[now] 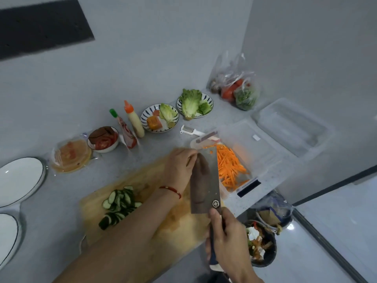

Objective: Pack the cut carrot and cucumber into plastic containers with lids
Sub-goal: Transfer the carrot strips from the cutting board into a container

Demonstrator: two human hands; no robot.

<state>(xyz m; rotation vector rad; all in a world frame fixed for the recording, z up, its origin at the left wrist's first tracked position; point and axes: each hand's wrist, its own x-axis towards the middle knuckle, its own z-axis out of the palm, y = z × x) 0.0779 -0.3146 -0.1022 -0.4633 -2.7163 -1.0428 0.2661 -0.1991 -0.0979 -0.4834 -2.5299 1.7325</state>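
Note:
Orange carrot strips (230, 168) lie in a clear plastic container (251, 146) at the right of the wooden cutting board (146, 180). Sliced cucumber (118, 203) is piled on the board's left part. My right hand (228, 240) grips the handle of a cleaver (205, 180), whose flat blade is held over the container's near edge. My left hand (181, 166) rests against the blade's left face, fingers curled at its top edge. A second clear container or lid (293, 127) lies further right.
Behind the board stand two sauce bottles (133, 121), bowls of lettuce (194, 105), a bowl of tomato slices (104, 138), wrapped tortillas (70, 156), a white peeler (191, 130) and bagged vegetables (236, 86). White plates (20, 178) sit at left. A bin of scraps (261, 244) stands below the counter edge.

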